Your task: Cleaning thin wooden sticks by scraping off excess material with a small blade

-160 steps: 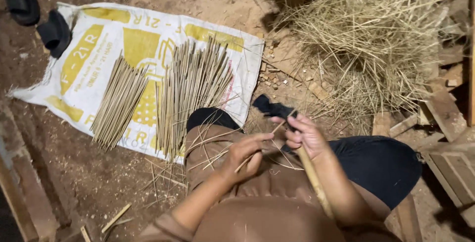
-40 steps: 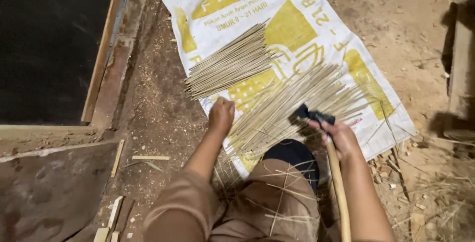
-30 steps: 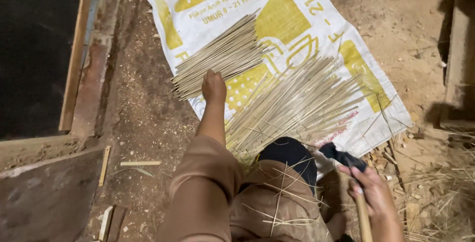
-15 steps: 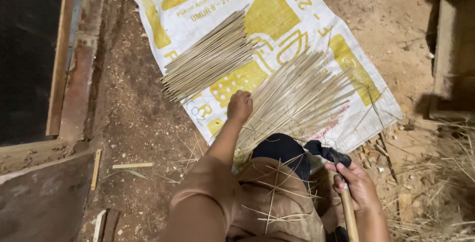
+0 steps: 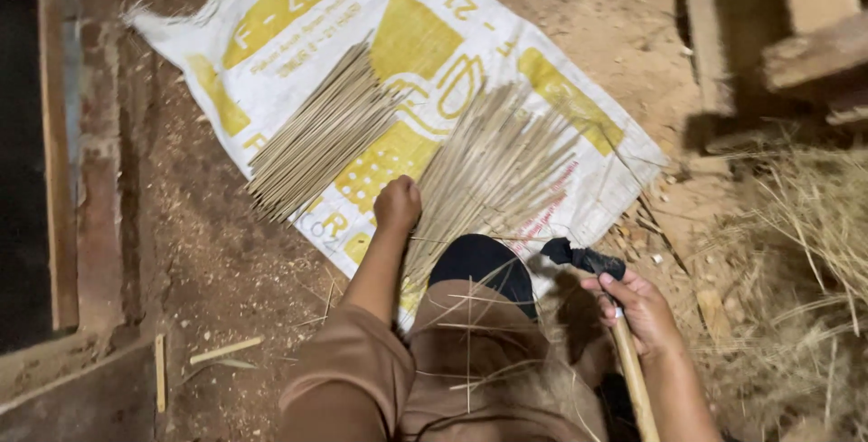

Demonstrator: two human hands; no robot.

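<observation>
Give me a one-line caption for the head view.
Seated person's left hand rests on fanned thin sticks on a white-and-yellow sack; right hand grips a wooden-handled tool.

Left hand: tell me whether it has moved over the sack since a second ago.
Yes. The left hand has drawn back toward the knee, from between the two stick piles to the sack's near edge.

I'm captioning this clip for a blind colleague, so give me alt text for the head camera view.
Seen from above, a seated person's left hand rests on a fanned pile of thin sticks on a white and yellow woven sack, while the right hand grips a wooden-handled knife. A second stick bundle lies alongside on the sack; dry straw lies to the right.
</observation>
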